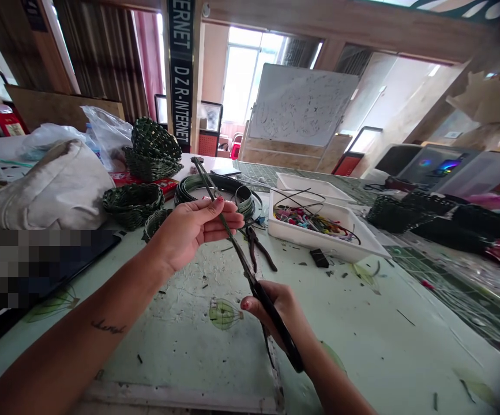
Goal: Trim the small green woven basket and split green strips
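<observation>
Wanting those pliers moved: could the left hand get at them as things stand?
Probably yes: the pliers lie just past the left hand, nothing between, though it holds a green strand.

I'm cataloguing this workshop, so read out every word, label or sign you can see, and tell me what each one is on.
"ERNET", cut off at the top, then "D.Z.R-INTERNET": on the black vertical banner.
Script tattoo on the left forearm: too small and blurred to read.
Dark marks on the whiteboard: unreadable.
Red box at far left: print too small to read.
</observation>
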`<state>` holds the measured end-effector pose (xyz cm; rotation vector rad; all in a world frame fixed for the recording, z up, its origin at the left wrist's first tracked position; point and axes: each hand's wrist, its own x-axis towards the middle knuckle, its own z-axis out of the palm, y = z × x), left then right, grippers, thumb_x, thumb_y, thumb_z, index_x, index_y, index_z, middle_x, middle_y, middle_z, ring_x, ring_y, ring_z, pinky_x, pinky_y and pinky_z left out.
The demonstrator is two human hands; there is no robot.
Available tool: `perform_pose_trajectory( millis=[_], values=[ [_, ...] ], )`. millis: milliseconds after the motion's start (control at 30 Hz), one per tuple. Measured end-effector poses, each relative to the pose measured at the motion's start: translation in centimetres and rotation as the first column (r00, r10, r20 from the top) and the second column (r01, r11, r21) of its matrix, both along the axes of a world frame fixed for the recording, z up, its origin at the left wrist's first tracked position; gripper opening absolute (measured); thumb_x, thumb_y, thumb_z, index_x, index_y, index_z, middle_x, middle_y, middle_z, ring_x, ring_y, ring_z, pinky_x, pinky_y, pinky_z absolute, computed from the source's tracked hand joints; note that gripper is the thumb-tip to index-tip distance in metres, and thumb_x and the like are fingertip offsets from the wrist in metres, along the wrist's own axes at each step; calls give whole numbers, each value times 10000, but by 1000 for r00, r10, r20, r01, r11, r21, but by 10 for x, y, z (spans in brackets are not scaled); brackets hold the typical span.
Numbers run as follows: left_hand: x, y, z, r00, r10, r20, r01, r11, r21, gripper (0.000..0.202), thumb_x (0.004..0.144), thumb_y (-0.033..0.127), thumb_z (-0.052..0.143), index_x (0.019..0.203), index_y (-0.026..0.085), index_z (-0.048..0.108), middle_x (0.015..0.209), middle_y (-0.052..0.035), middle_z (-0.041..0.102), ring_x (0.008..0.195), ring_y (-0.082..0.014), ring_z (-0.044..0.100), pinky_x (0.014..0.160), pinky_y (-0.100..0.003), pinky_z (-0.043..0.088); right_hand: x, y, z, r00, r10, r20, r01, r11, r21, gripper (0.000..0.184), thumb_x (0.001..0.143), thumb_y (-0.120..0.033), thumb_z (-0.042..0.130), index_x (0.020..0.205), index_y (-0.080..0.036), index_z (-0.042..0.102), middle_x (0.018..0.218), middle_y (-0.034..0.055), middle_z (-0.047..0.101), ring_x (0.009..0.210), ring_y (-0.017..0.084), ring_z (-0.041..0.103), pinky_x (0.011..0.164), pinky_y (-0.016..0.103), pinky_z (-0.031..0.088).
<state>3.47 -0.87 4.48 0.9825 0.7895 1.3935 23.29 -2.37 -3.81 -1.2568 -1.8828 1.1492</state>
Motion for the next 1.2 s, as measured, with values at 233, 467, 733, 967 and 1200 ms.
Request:
perform_pose_trajectory(
  millis=[233,467,733,967,1200],
  values=[
    [9,-2,-5,999,32,5,-32,999,-20,199,823,324,648,872,137,694,899,-91,736,882,-212,695,800,-339,530,0,-2,-2,999,16,-32,-16,1000,2,603,653,-735,606,551,-206,337,512,-62,242,450,76,274,417,217,186],
    [18,-10,-4,1000,7,-16,-7,1000,-23,229,830,340,644,876,125,706,889,-97,739,871,-203,695,802,-309,535,1,-3,0,999,51,-18,-50,998,38,608,681,-777,543,585,-190,415,516,-42,321,476,105,365,433,222,278],
    [20,-12,-5,999,23,-36,-24,999,-23,230,826,339,648,875,122,706,884,-99,739,866,-205,695,793,-309,536,-1,-6,-2,999,27,-25,-26,999,35,597,698,-750,559,563,-198,378,498,-49,307,453,91,342,416,215,247],
    [18,-10,-7,999,7,-33,-8,1000,-21,240,818,360,658,876,133,708,892,-95,741,915,-210,684,813,-320,528,-2,-7,-7,998,-10,-65,11,1000,15,595,679,-735,596,543,-198,380,474,-59,279,423,78,304,395,216,221],
    [17,-10,-7,1000,4,-28,-5,1000,-17,234,814,362,658,875,142,711,892,-93,740,918,-215,680,830,-335,519,-2,-8,-5,996,-27,-80,26,1000,-15,586,644,-730,628,546,-181,448,461,-63,265,419,66,236,372,218,183]
  ],
)
